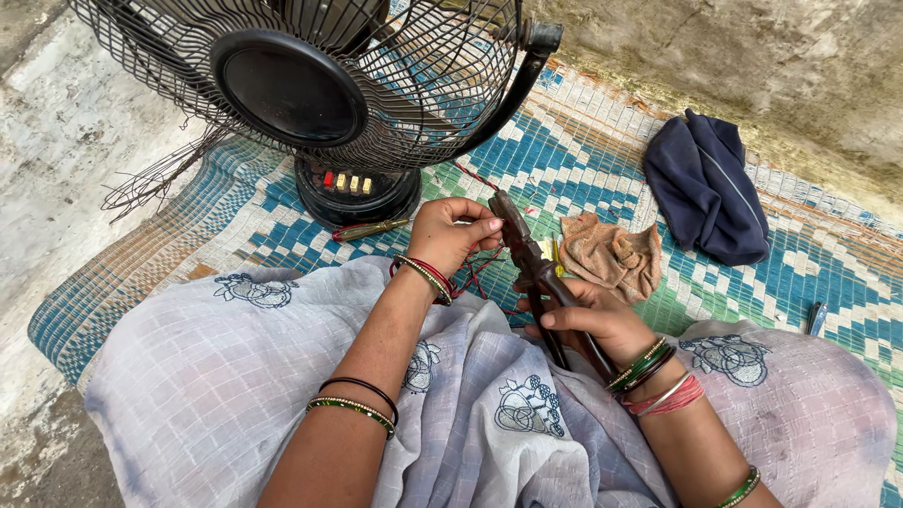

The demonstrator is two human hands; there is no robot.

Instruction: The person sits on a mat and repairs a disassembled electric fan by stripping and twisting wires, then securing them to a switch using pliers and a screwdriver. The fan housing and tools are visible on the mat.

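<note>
Pliers (536,273) in right hand (602,325), handle ends hidden by cloth

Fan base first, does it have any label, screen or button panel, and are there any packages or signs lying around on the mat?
Button panel: front of the black fan base, a short row of small square keys, one red, the rest pale yellow.
Packages, signs, screens: none visible on the mat.
Labels: none that can be made out on the fan, the pliers or the dark blue cloth.
</note>
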